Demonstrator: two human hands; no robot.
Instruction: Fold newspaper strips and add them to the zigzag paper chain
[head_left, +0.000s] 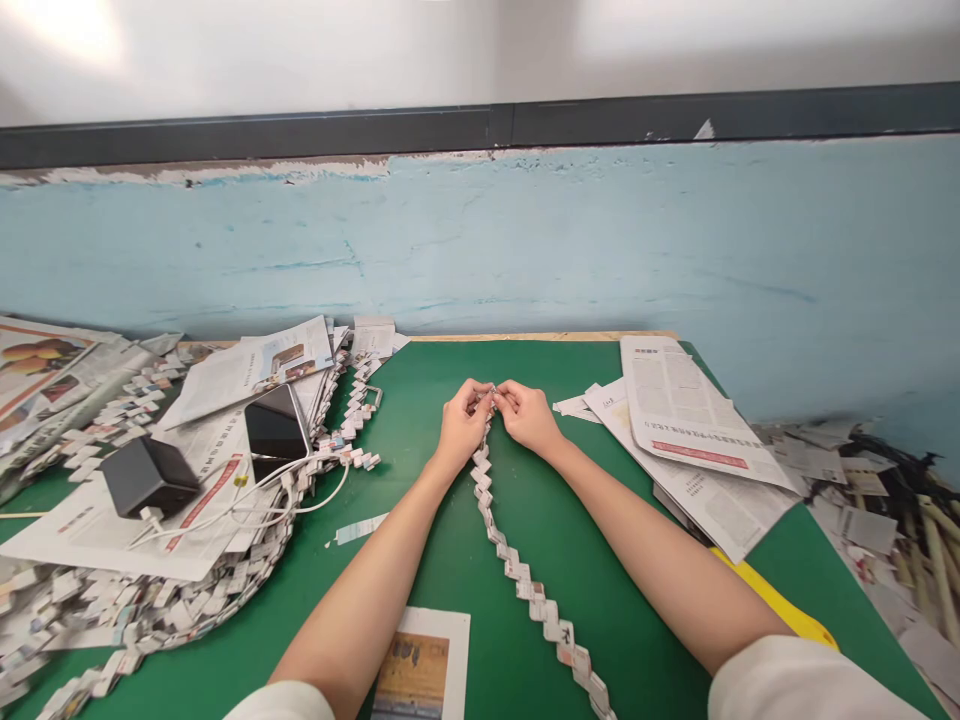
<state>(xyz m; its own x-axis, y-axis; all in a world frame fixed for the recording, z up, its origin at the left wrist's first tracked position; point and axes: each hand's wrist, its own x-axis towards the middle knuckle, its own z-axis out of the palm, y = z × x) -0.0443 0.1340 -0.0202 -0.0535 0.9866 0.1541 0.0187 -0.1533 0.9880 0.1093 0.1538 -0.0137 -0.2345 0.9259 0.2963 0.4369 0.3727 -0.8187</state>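
A zigzag chain of folded newsprint (551, 620) runs from the lower right of centre up to my hands over the green tabletop (420, 400). My left hand (463, 420) pinches the chain's far end between thumb and fingers. Right beside it, my right hand (525, 408) is closed with its fingertips at the same end, nearly touching the left fingertips. The small paper part between the fingertips is mostly hidden.
Left are newspapers (247, 365), a phone (277, 430), a black box-shaped item (148, 476), a white cable (330, 500) and heaped paper chains (255, 580). Newspapers (682, 410) and a yellow object (780, 600) lie right. A printed sheet (420, 665) is near the front.
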